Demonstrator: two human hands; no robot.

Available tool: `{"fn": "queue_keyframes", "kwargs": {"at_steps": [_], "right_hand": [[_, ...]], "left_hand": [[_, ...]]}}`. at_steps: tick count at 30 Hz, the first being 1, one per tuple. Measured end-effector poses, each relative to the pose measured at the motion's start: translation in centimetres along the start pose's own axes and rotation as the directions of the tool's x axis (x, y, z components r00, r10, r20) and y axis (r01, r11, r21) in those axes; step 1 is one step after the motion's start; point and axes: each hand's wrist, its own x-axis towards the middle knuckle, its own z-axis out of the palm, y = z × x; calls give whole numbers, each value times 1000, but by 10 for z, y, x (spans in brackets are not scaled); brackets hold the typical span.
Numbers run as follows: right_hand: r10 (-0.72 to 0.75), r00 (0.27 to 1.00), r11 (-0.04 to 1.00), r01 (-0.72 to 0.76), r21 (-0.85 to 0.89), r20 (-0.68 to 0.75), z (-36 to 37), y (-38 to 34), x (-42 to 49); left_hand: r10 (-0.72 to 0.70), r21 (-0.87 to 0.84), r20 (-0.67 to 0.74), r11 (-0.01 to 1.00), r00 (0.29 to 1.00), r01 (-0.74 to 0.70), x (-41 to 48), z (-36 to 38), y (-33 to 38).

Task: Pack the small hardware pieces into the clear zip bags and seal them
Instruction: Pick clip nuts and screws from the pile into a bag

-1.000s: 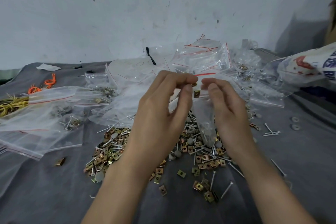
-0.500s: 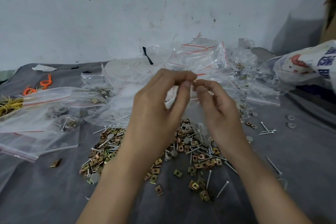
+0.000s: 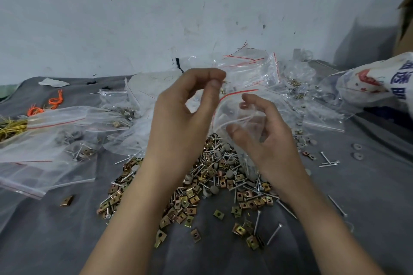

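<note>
My right hand [image 3: 268,138] holds a clear zip bag [image 3: 232,109] with a red line along its mouth. The mouth gapes open and the bag hangs down with a few grey pieces inside. To its left, my left hand [image 3: 183,116] is raised, its thumb and forefinger pinching a small hardware piece [image 3: 224,82] just above the bag's mouth; the piece is too small to identify. Below both hands a pile of hardware [image 3: 192,203] lies on the grey cloth: brass square clips, thin nails and grey caps.
Filled zip bags [image 3: 44,140] lie at the left, with yellow ties [image 3: 11,126] and orange ties [image 3: 54,100] beyond. A heap of clear bags [image 3: 252,67] stands at the back. A printed white sack [image 3: 375,80] is at the right; loose nails [image 3: 328,162] lie near it.
My hands were pinched together at the bag's top; they have moved apart. The bag's mouth now gapes open in my right hand, and my left hand has lifted slightly.
</note>
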Motion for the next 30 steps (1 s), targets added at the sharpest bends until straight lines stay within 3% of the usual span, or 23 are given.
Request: {"fn": "queue_keyframes", "kwargs": {"at_steps": [4,11,20,30], "right_hand": [[-67,997,997,68,-44,27,-4,5,-1],[-111,993,994,111,-9,-50,1,10,0],[-17,1000,1000,18,-10,10,1,6,-3],[-53,998,999,53,-7,39,6,1,-8]], "left_hand": [[-80,-63,-68,995,994,76,0,-9,-2],[-66,49,-69,996,995,69,-2,-15,1],[90,317,41,943,995,-99,3,-22,9],[52,395,143,913,988,-105,3,-11,0]]}}
